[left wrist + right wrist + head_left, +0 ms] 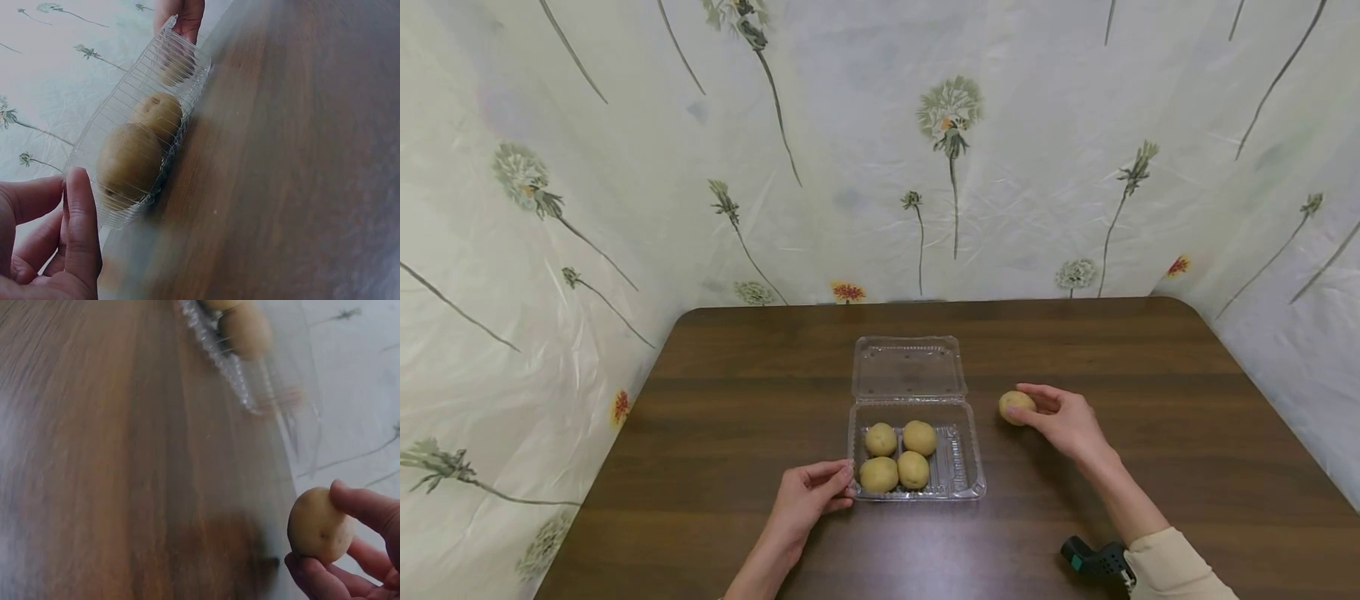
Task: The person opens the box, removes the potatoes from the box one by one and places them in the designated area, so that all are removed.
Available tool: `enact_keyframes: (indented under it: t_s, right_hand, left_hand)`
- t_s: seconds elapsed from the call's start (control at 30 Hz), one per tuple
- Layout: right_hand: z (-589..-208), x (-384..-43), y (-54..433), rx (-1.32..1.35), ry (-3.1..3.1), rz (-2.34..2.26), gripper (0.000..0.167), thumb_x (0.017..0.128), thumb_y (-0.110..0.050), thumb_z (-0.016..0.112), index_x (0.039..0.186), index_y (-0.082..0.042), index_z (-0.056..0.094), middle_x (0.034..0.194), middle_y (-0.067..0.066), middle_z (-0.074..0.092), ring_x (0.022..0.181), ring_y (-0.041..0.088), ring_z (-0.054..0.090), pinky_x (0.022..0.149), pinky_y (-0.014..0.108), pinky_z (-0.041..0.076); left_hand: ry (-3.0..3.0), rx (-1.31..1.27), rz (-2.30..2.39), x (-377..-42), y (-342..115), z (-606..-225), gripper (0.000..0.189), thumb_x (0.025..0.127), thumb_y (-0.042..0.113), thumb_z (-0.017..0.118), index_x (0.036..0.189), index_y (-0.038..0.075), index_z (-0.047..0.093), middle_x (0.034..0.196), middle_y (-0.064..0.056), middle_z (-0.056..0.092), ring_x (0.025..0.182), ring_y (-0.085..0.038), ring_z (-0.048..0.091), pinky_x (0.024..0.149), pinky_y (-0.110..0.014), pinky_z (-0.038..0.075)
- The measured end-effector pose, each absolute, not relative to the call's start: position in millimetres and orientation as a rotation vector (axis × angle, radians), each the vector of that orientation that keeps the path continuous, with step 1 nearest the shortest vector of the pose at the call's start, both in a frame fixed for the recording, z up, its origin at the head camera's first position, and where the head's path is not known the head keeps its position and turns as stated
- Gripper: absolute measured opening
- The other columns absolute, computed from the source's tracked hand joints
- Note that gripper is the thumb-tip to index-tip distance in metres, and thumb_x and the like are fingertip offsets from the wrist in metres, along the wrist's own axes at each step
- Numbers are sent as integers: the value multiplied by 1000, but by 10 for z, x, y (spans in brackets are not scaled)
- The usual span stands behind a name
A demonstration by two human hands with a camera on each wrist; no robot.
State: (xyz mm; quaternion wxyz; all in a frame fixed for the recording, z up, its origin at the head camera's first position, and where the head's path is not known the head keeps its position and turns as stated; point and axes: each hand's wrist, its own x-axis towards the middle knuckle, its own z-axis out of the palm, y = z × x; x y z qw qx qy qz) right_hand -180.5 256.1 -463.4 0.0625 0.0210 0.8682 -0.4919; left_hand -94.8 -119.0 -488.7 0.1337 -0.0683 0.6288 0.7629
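A clear plastic clamshell box [957, 492] lies on the table with its lid [910, 369] folded back. Several potatoes [878, 474] sit in its left part, in two rows. My left hand [811, 498] pinches the box's left rim near the front corner; the left wrist view shows thumb and finger on that edge. To the right of the box, my right hand [1069, 421] holds one potato [320, 526] between thumb and fingers, over the table.
The dark brown wooden table [737, 392] carries all of this. A black device with a green mark [1093, 558] is at the right sleeve. Behind and beside the table hangs a flower-patterned sheet [850, 150].
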Motion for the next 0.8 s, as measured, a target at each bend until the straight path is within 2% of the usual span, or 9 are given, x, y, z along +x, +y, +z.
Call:
enact_keyframes:
  t_s: [0.1,0.23,0.5,0.8]
  right_hand:
    - [-4670,-1816,2575,23,2684,-1453,63,88,-38,75,136,-2,56,128,24,59,117,35,58,83,33,55]
    - [-4695,-1830,2579,-25,2769,-1392,59,87,-34,76,133,-1,58,123,24,62,110,35,62,73,24,56]
    - [-4701,-1867,2574,-41,2887,-1269,56,86,-37,77,128,-3,63,111,19,69,101,32,67,72,31,54]
    - [-4709,-1909,2568,-47,2889,-1238,57,87,-39,75,130,-4,61,113,19,68,102,32,66,74,38,55]
  left_hand:
    - [1819,-197,2211,-948,-1192,-4891,40,92,11,70,120,-16,60,89,-11,70,75,-13,67,73,-27,58]
    - [1813,-198,2210,-946,-1197,-4894,39,92,11,70,119,-16,60,88,-11,70,75,-14,67,73,-27,58]
    - [1815,-205,2221,-953,-1197,-4913,37,91,12,71,114,-16,62,86,-11,71,74,-15,68,71,-27,59]
    - [1808,-216,2233,-958,-1211,-4936,31,91,10,71,110,-14,64,85,-11,71,73,-16,69,71,-28,59]
